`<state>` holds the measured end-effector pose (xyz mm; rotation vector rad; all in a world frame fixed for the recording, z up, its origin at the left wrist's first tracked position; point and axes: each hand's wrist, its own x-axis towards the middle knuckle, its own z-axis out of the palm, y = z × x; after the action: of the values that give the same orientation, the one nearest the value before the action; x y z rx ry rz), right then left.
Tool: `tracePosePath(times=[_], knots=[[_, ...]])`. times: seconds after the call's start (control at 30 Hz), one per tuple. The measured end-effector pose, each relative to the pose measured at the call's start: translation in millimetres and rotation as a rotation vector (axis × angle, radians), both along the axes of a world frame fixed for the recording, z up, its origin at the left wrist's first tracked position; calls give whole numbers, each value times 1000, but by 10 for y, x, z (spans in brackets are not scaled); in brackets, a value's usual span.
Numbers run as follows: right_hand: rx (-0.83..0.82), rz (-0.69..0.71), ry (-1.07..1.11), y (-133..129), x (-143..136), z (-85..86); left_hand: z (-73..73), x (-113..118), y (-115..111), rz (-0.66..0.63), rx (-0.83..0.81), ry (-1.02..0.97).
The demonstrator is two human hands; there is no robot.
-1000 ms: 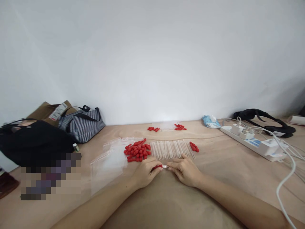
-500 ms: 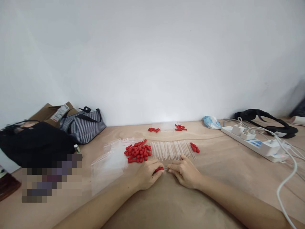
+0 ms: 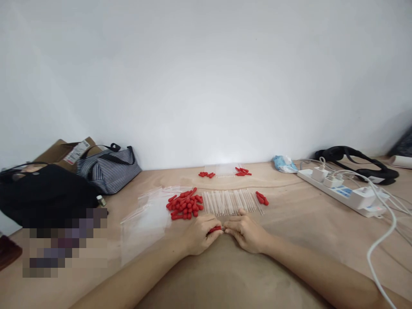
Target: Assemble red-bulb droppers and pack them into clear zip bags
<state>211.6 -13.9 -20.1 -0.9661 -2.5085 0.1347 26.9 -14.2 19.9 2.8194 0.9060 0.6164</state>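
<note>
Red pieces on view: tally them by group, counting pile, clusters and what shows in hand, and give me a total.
Large red pile: 1
Red clusters at the back: 2
Red cluster right of the clear sticks: 1
Red piece showing in the left hand: 1
Total: 5

- The left hand (image 3: 201,235) is pinching a red bulb (image 3: 215,230).
- The right hand (image 3: 246,234) is holding a thin clear tube (image 3: 223,229) against the bulb's end; its depth is staying hidden.
- Between the hands and the table's (image 3: 289,236) far edge, a red pile (image 3: 186,204) is lying beside a tube row (image 3: 231,203).
- Plastic bags (image 3: 144,229) are lying left of the pile.
- Along the far edge, a striped bag (image 3: 109,171) is standing at left, a blue mask (image 3: 285,164) lying at right.
</note>
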Motion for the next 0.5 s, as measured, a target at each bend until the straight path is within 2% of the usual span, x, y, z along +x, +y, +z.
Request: tracePosePath(times=[0.27, 0.5], knots=[[8, -50, 70, -9, 25, -46, -200, -54, 128, 28, -102, -188], [32, -95, 147, 30, 164, -68, -222, -107, 154, 46, -116, -239]])
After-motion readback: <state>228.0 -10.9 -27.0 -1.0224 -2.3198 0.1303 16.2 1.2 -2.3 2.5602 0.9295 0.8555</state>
